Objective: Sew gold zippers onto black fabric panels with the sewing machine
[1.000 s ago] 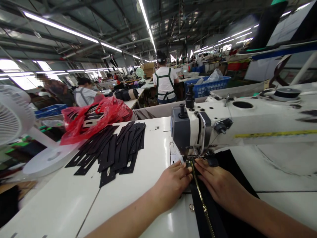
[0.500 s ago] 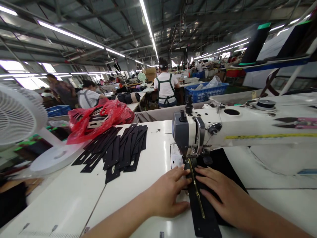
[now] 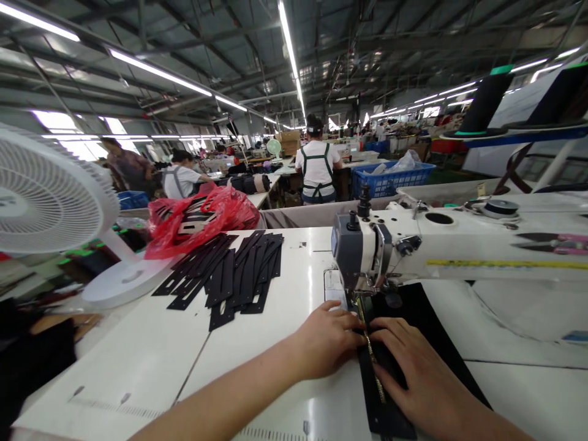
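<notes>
A black strip (image 3: 386,411) with a gold-toothed zipper (image 3: 370,352) along it lies under the sewing machine head (image 3: 361,248), its near end toward me. A wider black piece (image 3: 438,324) lies beside it to the right. My left hand (image 3: 324,343) rests at the strip's left edge, fingertips touching beside the zipper; the thumb is hidden and one finger sticks out toward the needle plate. My right hand (image 3: 420,370) lies on the black material right of the zipper, fingers stretched and apart. The needle area is too small to make out.
Several black slotted strips (image 3: 234,275) lie piled left on the white table (image 3: 266,361). Behind them is a red plastic bag (image 3: 206,217). A white fan (image 3: 50,190) stands at far left. Pink-handled snips (image 3: 551,243) rest on the machine arm; black thread cones (image 3: 487,104) stand upper right.
My view has turned slightly left, so the scene sits farther right. My left hand has moved closer over the zipper, its thumb now out of sight. My right hand stays on the material.
</notes>
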Available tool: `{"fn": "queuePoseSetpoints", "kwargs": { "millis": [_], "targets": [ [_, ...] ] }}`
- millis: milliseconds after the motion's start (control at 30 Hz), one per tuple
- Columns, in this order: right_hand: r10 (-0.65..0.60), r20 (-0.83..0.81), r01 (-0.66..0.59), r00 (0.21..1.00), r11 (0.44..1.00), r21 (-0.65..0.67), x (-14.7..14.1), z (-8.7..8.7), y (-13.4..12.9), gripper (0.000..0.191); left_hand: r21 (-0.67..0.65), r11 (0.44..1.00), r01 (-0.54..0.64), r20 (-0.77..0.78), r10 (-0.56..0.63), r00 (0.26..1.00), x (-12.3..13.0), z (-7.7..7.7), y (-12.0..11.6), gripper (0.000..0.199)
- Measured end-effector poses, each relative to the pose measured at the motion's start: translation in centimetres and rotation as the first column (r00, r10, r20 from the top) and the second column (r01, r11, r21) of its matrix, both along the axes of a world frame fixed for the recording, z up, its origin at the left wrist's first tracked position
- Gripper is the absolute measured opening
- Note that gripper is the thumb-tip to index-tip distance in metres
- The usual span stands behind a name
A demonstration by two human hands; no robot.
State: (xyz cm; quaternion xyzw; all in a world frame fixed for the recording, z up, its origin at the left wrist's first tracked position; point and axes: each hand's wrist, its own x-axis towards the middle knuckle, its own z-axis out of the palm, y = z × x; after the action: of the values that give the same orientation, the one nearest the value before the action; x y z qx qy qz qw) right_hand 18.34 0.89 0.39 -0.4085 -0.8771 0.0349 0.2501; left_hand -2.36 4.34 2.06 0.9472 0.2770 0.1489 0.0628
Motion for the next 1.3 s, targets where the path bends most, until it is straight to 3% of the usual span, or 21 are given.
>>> {"fn": "queuePoseSetpoints", "kwargs": {
  "millis": [167, 367, 533, 633, 800, 1033, 1167, 1300],
  "targets": [
    [-0.005, -0.005, 0.005, 1.000, 1.000, -0.020, 0.1, 0.0, 0.1, 0.023, -0.036, 0.998, -0.047, 0.007, 0.048, 0.999, 0.5, 0.9, 0.2, 0.023],
    [0.004, 0.006, -0.004, 1.000, 0.999, -0.040, 0.2, -0.1, 0.0, 0.023, 0.020, 1.000, 0.024, -0.044, -0.023, 0.999, 0.9, 1.4, 0.4, 0.021],
    [0.008, 0.028, -0.006, 1.000, 0.999, -0.050, 0.5, -0.6, 0.0, 0.021, 0.051, 0.985, -0.167, -0.019, 0.168, 0.986, 0.9, 0.3, 0.8, 0.014],
    [0.022, 0.044, -0.019, 0.999, 0.998, -0.061, 0.9, -0.7, -0.2, 0.021, -0.044, 0.966, -0.255, 0.039, 0.257, 0.966, 0.9, -0.5, 0.5, 0.028],
    [0.038, 0.068, -0.032, 0.997, 0.996, -0.081, 1.4, -1.0, -0.8, 0.026, -0.162, 0.927, -0.338, 0.138, 0.360, 0.923, 0.3, -1.1, -1.0, 0.011],
    [0.013, 0.021, -0.011, 1.000, 0.998, -0.066, 1.2, -0.7, -1.0, 0.028, -0.300, 0.904, -0.304, 0.367, 0.403, 0.838, 0.7, -1.9, -3.8, 0.017],
    [0.043, 0.079, -0.045, 0.996, 0.998, 0.033, 1.4, -0.7, -2.1, 0.039, -0.343, 0.917, -0.204, 0.366, 0.330, 0.870, 1.4, -1.8, -5.5, 0.023],
    [0.037, 0.165, -0.060, 0.986, 0.989, 0.137, 1.7, -0.9, -3.5, 0.059, -0.360, 0.915, -0.183, 0.366, 0.319, 0.874, 1.6, -1.8, -6.5, 0.021]
  ]
}}
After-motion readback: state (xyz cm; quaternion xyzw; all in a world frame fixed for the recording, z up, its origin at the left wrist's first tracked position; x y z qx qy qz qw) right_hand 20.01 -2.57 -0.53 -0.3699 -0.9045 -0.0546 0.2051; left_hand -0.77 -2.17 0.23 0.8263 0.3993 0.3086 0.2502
